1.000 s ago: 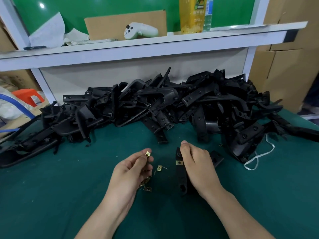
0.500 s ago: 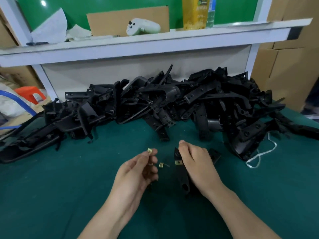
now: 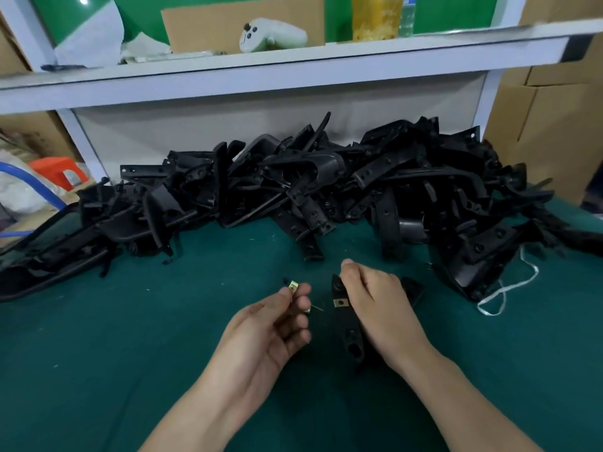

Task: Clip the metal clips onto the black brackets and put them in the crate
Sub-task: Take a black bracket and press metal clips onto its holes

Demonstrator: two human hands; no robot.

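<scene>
At lower centre, the left hand [image 3: 270, 324] pinches a brass-coloured metal clip [image 3: 293, 286] between thumb and forefinger. Just right of it, the right hand [image 3: 378, 305] curls round a black bracket [image 3: 348, 324] with a second clip [image 3: 341, 302] already seated on it. Beyond, across mid-frame, a heap of black brackets [image 3: 326, 190] lies on the green bench [image 3: 98, 353] under a white shelf [image 3: 293, 66].

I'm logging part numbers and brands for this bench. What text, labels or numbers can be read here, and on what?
Nothing is legible.
The yellow package on the shelf: print near its top, too blurred to read.
The bottle beside it: blue label, too blurred to read.
The black brackets, metal clips and cardboard boxes: no markings visible.
</scene>
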